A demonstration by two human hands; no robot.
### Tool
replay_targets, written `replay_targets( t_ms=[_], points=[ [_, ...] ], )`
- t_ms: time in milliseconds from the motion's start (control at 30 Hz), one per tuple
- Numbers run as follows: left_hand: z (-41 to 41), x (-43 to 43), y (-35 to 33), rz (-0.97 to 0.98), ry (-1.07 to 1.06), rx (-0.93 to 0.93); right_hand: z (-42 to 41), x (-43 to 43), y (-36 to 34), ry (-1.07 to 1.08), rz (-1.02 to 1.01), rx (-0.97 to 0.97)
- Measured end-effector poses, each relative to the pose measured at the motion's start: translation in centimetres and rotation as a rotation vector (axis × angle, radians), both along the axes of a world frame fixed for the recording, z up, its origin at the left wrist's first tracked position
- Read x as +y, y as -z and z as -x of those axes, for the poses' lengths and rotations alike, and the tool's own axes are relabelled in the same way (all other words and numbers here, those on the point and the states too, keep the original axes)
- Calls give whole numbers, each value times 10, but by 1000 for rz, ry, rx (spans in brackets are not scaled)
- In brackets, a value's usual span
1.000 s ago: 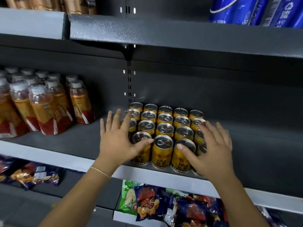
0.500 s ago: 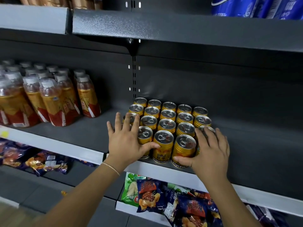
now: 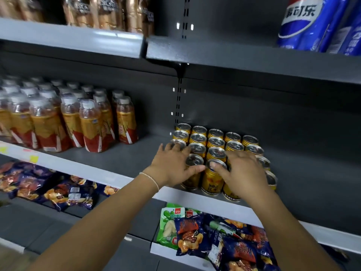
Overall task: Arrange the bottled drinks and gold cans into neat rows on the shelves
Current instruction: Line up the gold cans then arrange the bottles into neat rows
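Dim, even light is received from above; deep shadow is cast under the upper shelf [image 3: 254, 57]. Faint glints are seen on the gold cans [image 3: 215, 142]. The bottled drinks [image 3: 88, 122] and corners are softened by blur; shelf lines are skewed by the wide lens.

Gold cans [image 3: 215, 142]: I see them upright in a tight block on the grey middle shelf [image 3: 125, 155], five across, silver pull-tab tops up, the front cans at the shelf's lip. Bottled drinks [image 3: 89, 126]: clear, white caps, orange liquid, red-and-gold labels. They stand upright, clustered on the same shelf, well left of the cans.
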State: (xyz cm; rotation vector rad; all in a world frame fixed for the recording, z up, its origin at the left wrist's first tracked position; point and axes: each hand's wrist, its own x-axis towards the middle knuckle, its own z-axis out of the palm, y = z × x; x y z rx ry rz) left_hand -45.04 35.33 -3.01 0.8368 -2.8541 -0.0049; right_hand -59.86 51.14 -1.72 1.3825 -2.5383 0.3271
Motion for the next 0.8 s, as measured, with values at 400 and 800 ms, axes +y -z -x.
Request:
replay_targets(
  t_ms=[400, 800],
  points=[
    [-133, -100, -9, -108, 35, -53, -131, -112, 5, -358, 107, -89],
    [-175, -178, 16, -313, -2, 291, -161, -210, 29, -288, 52, -263]
  ],
)
